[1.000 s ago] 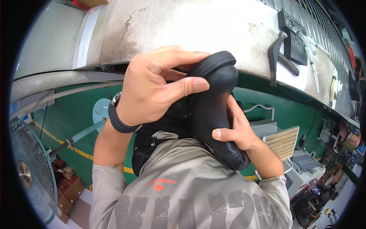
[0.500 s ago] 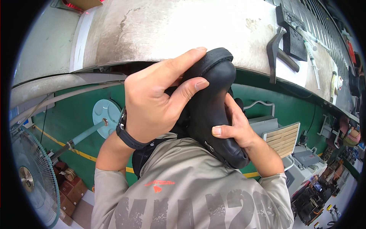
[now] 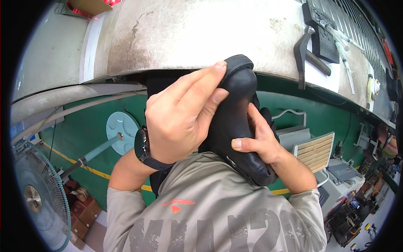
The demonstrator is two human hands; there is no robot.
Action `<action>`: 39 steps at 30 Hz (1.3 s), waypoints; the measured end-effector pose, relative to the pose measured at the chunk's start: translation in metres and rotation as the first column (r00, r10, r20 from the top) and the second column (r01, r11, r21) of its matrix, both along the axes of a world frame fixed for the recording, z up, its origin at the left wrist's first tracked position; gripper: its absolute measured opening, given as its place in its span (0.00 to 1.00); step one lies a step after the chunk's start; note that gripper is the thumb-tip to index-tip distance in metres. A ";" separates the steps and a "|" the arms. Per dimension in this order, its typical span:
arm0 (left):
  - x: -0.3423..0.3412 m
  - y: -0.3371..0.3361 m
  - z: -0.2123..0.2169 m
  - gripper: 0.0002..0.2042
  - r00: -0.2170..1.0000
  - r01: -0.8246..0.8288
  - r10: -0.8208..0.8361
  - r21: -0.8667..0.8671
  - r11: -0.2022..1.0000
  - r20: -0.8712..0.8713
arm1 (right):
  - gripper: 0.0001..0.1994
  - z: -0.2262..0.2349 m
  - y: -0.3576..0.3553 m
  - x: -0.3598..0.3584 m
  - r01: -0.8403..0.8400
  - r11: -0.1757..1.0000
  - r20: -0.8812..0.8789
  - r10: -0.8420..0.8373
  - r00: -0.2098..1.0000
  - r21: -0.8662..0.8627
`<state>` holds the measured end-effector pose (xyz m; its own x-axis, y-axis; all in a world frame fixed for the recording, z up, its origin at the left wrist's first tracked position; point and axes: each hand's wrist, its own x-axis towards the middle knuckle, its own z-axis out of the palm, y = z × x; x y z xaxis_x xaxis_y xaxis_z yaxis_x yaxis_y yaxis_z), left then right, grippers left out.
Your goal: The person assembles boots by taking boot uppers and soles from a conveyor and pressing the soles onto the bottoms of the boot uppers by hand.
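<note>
Left hand (image 3: 178,117) swung inward | hands (image 3: 268,145) clamped on black boot (image 3: 234,115) | bench (image 3: 180,33) ahead, hammer (image 3: 301,52) right | lower-right clutter (image 3: 346,218) unclear

- Smooth black boot (image 3: 235,111) held between left hand (image 3: 178,113) and right hand (image 3: 266,145).
- Dark metal hammer (image 3: 301,54) laid on pale flat workbench (image 3: 189,38), left of black rectangular block (image 3: 326,45).
- Round teal wire-caged fan (image 3: 33,198) placed far left.

The left hand (image 3: 178,119) is being rotated at the wrist, and its knuckles are being lowered toward the body. Its fingers (image 3: 205,82) are being straightened toward the black boot's (image 3: 233,113) sole edge (image 3: 241,61). The watch dial (image 3: 141,142) is being exposed.
</note>
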<state>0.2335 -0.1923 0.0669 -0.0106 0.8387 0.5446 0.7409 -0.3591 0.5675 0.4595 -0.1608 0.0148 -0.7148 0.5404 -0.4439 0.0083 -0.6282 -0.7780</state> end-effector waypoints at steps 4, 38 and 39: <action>0.002 0.009 0.021 0.31 0.996 0.022 -0.039 -0.198 0.980 -0.085 | 0.43 0.008 0.007 -0.001 -0.049 0.998 -0.001 0.049 0.999 0.035; -0.009 0.025 0.016 0.29 0.938 0.213 -0.108 -0.303 0.929 0.329 | 0.51 0.030 0.009 -0.005 -0.044 0.932 -0.268 -0.058 0.962 -0.360; -0.012 0.028 0.018 0.27 0.930 0.257 -0.141 -0.328 0.909 0.338 | 0.51 0.031 0.009 -0.005 -0.047 0.930 -0.270 -0.058 0.961 -0.364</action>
<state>0.2219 -0.1639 0.0849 0.0635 0.9774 0.2017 0.4488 -0.2085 0.8690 0.4547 -0.1520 0.0458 -0.8331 0.3831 -0.3989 -0.1748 -0.8666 -0.4673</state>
